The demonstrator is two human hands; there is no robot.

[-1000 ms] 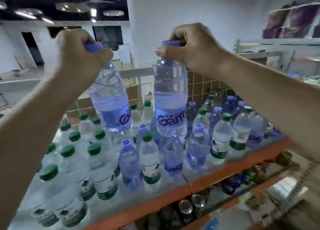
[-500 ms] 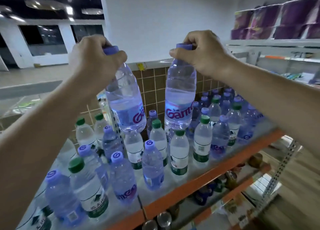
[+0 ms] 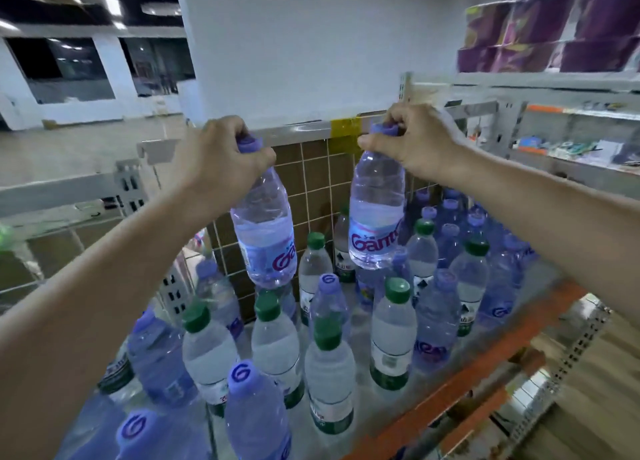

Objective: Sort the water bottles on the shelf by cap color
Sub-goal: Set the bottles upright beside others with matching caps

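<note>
My left hand [image 3: 218, 158] grips the purple cap of a clear water bottle [image 3: 265, 231] and holds it in the air, tilted, above the shelf. My right hand [image 3: 412, 140] pinches the purple cap of a second purple-labelled bottle [image 3: 375, 213], which hangs almost upright beside the first. Below them the shelf [image 3: 491, 348] carries several standing bottles, mixed: green-capped ones [image 3: 394, 328] with white labels and purple-capped ones [image 3: 256, 414]. A denser group of purple-capped bottles [image 3: 450, 224] stands at the back right.
The shelf has an orange front rail [image 3: 450, 400], with a lower shelf of goods under it. A brown tiled grid panel [image 3: 311, 168] backs the shelf. Purple packs [image 3: 540, 33] sit on a high shelf at the right. A white wall rises behind.
The view has swung right along the shelf. Both hands have carried their bottles that way; the bottles now hang over the middle and right part of the shelf.
</note>
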